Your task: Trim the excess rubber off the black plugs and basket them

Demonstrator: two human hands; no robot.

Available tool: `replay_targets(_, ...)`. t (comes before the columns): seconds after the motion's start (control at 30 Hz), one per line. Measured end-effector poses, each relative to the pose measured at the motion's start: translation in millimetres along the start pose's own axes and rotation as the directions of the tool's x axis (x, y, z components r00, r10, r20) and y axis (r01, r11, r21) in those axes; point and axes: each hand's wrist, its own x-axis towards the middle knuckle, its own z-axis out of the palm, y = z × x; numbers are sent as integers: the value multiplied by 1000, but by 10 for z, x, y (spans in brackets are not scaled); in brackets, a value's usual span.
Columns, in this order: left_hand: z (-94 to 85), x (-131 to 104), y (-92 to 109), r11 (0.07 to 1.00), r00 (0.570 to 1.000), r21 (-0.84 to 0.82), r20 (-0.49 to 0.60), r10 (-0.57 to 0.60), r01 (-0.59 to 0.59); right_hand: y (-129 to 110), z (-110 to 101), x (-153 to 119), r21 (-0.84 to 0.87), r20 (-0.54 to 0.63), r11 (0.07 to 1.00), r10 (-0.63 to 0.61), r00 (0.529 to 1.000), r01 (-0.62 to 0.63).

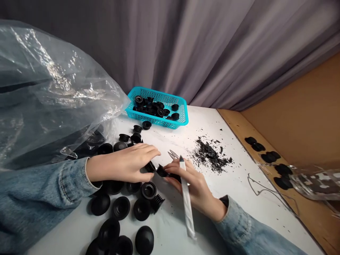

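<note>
Head view: right hand (197,184) pinches a black plug (161,171) between itself and the half-spread left hand (130,162).

A curtain (186,46) hung behind the worktop (236,209), a wire (256,193) lay on its right side, and a brown panel (300,95) rose beyond its right edge.

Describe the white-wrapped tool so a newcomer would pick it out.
On the white table, look just on the near side of the pile of black shavings for the right hand. Lying across that hand is the white-wrapped tool, long and straight, with a dark pointed tip; its pale wrapping sets it apart from the black ribbed plug and metal blade tips nearby.
</note>
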Motion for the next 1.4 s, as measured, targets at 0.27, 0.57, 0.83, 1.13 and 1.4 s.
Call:
replay_targets(0.27,92,-44,144,995,963,-22,-253,91,-100,-225,-46,248,397,-81,818,483,872,-416)
replay_targets(0.57,115,0,142,985,848,-46,-516,121,-168,-327,-254,391,660,213,465,638,740,-591)
replay_targets(0.83,173,21,119,977,795,-19,-584,162,-213,-349,-345,435,697,308,350,642,702,-625)
replay_targets(1.13,227,32,130,985,840,-129,-542,24,-112,-316,-345,437,772,325,245,641,696,-586)
replay_targets(1.4,252,25,108,968,839,-208,-543,4,-140,-264,-346,423,775,413,187,573,708,-604)
